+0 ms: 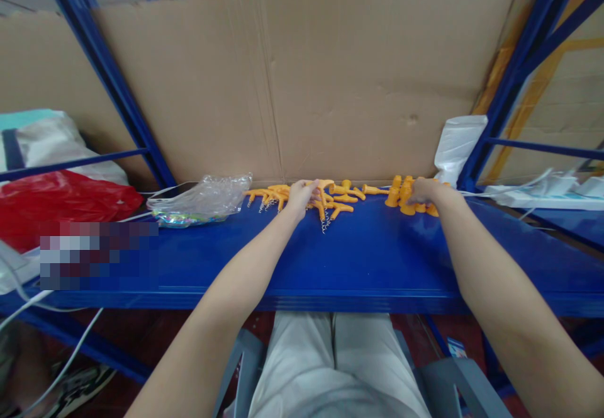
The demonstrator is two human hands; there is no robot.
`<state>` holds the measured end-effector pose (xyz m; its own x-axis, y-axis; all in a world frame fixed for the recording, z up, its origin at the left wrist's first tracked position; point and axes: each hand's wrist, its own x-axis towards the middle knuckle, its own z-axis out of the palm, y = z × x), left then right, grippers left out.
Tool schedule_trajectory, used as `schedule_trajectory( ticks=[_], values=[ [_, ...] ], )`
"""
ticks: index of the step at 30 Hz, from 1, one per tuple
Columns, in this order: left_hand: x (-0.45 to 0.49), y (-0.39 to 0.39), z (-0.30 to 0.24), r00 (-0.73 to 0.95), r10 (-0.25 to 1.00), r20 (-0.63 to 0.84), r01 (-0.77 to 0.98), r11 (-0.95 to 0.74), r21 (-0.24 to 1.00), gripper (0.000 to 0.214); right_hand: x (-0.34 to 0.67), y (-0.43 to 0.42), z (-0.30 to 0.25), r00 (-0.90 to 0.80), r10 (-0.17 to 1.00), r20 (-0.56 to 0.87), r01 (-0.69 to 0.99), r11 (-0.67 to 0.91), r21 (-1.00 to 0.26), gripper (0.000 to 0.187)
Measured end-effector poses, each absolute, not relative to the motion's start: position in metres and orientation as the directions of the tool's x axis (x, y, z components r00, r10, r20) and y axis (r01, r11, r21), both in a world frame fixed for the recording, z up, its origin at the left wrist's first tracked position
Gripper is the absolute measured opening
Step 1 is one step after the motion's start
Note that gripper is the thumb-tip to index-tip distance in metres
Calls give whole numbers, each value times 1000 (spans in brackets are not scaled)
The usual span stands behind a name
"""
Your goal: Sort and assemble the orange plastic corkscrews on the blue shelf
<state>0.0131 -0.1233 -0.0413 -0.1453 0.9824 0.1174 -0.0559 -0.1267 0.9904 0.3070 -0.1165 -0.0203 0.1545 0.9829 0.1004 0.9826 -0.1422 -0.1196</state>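
Note:
Several orange T-handled corkscrew pieces (337, 196) lie in a loose pile at the back of the blue metal shelf (368, 260), some with a bare metal spiral showing. My left hand (302, 195) reaches into the pile, fingers curled on one orange piece. To the right stands a cluster of orange cone-shaped caps (400, 195). My right hand (425, 189) rests on that cluster, fingers bent over the caps; what they hold, if anything, is hidden.
A cardboard sheet (330, 84) backs the shelf. A crumpled clear plastic bag (201, 201) lies left of the pile, a red bag (51, 204) farther left. A white bag (457, 144) and a power strip (542, 194) sit to the right. Blue rack posts flank both sides.

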Motion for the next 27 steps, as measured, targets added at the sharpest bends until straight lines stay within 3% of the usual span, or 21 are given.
schedule_trajectory(
  ticks=[1,3,8,11,19,22,27],
  values=[
    [12,-122,-42,-153,982,109,-51,-118,992,21,304,-119,-17,202,978,41,978,-200,-52,12],
    [11,-120,-44,-152,984,88,-25,-93,995,23,296,-125,-10,248,967,57,968,-250,24,20],
    [8,-115,-52,-124,990,63,108,-50,993,24,270,-137,-5,265,924,276,963,-268,-27,34],
    [7,-113,-55,-110,992,66,172,-47,984,26,252,-139,-13,158,922,354,987,-160,-24,34],
    [6,-110,-60,-88,995,44,366,-8,931,22,224,-119,-57,-205,904,375,979,195,65,35],
    [5,-108,-62,-128,987,102,494,-26,869,13,222,-110,-72,-241,915,325,969,246,26,43],
    [1,-104,-61,-198,949,244,632,-66,772,28,221,-98,-86,-183,960,210,968,213,-132,52]
  ],
)
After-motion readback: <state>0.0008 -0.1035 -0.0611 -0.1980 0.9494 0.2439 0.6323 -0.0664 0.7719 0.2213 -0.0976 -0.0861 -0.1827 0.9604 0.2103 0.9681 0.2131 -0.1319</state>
